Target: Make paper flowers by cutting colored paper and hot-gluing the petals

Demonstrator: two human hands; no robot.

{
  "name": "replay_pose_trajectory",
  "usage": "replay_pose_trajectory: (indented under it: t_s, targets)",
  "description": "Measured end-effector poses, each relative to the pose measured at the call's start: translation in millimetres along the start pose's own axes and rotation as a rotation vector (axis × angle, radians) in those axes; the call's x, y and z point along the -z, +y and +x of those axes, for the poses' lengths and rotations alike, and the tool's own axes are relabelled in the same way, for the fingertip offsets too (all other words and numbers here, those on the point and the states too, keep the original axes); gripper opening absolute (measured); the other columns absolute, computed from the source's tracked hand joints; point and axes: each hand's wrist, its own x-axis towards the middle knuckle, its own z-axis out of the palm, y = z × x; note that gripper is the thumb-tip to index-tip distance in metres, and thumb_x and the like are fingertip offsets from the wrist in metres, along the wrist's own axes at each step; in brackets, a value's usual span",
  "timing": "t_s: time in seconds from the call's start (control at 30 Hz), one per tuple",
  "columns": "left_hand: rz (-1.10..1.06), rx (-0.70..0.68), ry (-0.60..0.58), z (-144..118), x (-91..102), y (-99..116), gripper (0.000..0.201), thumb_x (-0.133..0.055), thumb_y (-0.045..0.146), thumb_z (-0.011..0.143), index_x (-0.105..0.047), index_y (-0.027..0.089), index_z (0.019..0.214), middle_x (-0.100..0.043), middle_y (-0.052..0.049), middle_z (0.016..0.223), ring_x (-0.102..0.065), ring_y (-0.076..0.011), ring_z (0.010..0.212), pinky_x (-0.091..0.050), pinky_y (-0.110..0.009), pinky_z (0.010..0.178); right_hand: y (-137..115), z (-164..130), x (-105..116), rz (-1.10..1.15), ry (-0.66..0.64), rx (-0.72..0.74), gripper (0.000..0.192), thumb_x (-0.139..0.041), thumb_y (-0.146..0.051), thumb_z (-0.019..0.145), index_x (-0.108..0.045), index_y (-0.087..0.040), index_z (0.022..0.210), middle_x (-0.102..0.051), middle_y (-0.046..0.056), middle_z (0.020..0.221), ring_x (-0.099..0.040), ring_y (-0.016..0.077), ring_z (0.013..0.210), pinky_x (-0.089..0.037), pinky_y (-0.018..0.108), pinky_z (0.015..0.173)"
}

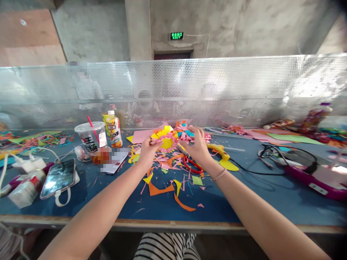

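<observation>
My left hand [148, 153] is closed on the edge of a paper flower [166, 143], which has a yellow centre, a frilled pink ring and yellow-orange petals. My right hand [199, 146] is just right of it, thumb and fingers apart and curved. Beyond those fingers lies a pink and blue paper flower [185, 133]; whether they touch it I cannot tell. Red-handled scissors [193, 166] lie below my right hand, partly hidden by it. A yellow glue gun [222, 153] rests right of my right wrist.
Paper scraps [161, 189] cover the table's middle. To the left are a plastic cup with a straw [90, 139], a bottle [114, 131] and a phone [59, 177]. Cables and a purple power strip [314, 184] lie right. A perforated metal screen [173, 90] runs along the back.
</observation>
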Motion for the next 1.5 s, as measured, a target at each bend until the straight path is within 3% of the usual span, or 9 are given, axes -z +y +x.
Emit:
replay_pose_trajectory:
  t_s: [0.2,0.43,0.53,0.63,0.83,1.03,1.2,1.33,1.5]
  targets:
    - [-0.231,0.104,-0.043,-3,-6.3,3,0.043,-0.073,0.024,0.055,-0.058,0.019,0.095,-0.067,-0.005,0.090,-0.061,-0.0223,0.092,-0.046,-0.036,0.082,7,-14,-22,0.514,-0.341,-0.486,0.046,-0.062,-0.042,0.070,-0.046,-0.021,0.108,-0.055,0.007,0.098,-0.058,0.0172,0.086,-0.052,0.035,0.070]
    - [-0.193,0.187,-0.089,-1,-0.1,-4,0.040,-0.073,0.018,0.054,-0.058,0.018,0.091,-0.065,-0.003,0.085,-0.062,-0.0163,0.077,-0.047,-0.030,0.073,-5,-11,-22,0.761,-0.253,-0.673,0.038,-0.067,-0.034,0.064,-0.048,-0.024,0.095,-0.051,0.001,0.096,-0.058,0.0118,0.078,-0.053,0.028,0.065]
    - [-0.089,0.228,-0.096,4,6.6,-9,0.037,-0.075,0.020,0.051,-0.058,0.016,0.085,-0.063,-0.001,0.079,-0.060,-0.0137,0.070,-0.046,-0.027,0.067,0,-8,-20,0.752,-0.167,-0.638,0.039,-0.070,-0.034,0.060,-0.048,-0.024,0.091,-0.050,-0.001,0.091,-0.056,0.0104,0.074,-0.052,0.024,0.060]
    - [-0.044,0.199,-0.139,9,12.0,-12,0.040,-0.076,0.022,0.050,-0.058,0.015,0.085,-0.062,-0.002,0.083,-0.059,-0.0146,0.075,-0.045,-0.028,0.069,5,-7,-18,0.685,-0.124,-0.540,0.042,-0.072,-0.034,0.058,-0.048,-0.023,0.091,-0.048,-0.001,0.091,-0.054,0.0085,0.069,-0.050,0.022,0.057]
    - [0.002,0.181,-0.134,13,18.0,-6,0.047,-0.077,0.018,0.046,-0.058,0.016,0.090,-0.058,-0.002,0.087,-0.057,-0.0131,0.078,-0.046,-0.027,0.070,7,-7,-17,0.524,-0.157,-0.370,0.039,-0.068,-0.031,0.063,-0.047,-0.023,0.095,-0.045,0.000,0.094,-0.051,0.0071,0.066,-0.047,0.021,0.055]
    - [0.026,0.250,-0.374,10,21.3,-1,0.058,-0.075,0.015,0.051,-0.054,0.016,0.105,-0.058,-0.006,0.098,-0.058,-0.0174,0.087,-0.047,-0.028,0.073,4,-6,-16,0.442,-0.176,-0.361,0.035,-0.064,-0.027,0.065,-0.047,-0.023,0.096,-0.046,0.002,0.097,-0.052,0.0090,0.070,-0.045,0.022,0.057]
    - [0.005,0.248,-0.346,6,18.3,-3,0.070,-0.076,0.013,0.050,-0.047,0.021,0.114,-0.054,-0.007,0.111,-0.055,-0.0190,0.096,-0.047,-0.029,0.077,4,-7,-15,0.410,-0.166,-0.332,0.033,-0.063,-0.027,0.067,-0.048,-0.025,0.096,-0.047,0.004,0.103,-0.051,0.0121,0.076,-0.047,0.024,0.059]
    - [-0.090,0.269,-0.367,6,15.4,-3,0.067,-0.073,0.020,0.058,-0.044,0.020,0.118,-0.055,-0.009,0.111,-0.057,-0.0196,0.095,-0.047,-0.030,0.077,8,-10,-16,0.344,-0.194,-0.278,0.033,-0.062,-0.028,0.068,-0.049,-0.027,0.098,-0.046,0.005,0.107,-0.051,0.0146,0.083,-0.049,0.026,0.061]
    - [0.143,0.072,-0.312,7,15.3,-5,0.064,-0.072,0.017,0.058,-0.045,0.019,0.116,-0.056,-0.009,0.112,-0.057,-0.0204,0.096,-0.047,-0.032,0.080,9,-13,-18,0.296,-0.214,-0.232,0.039,-0.058,-0.021,0.069,-0.045,-0.026,0.105,-0.044,0.006,0.109,-0.054,0.0155,0.085,-0.052,0.032,0.069]
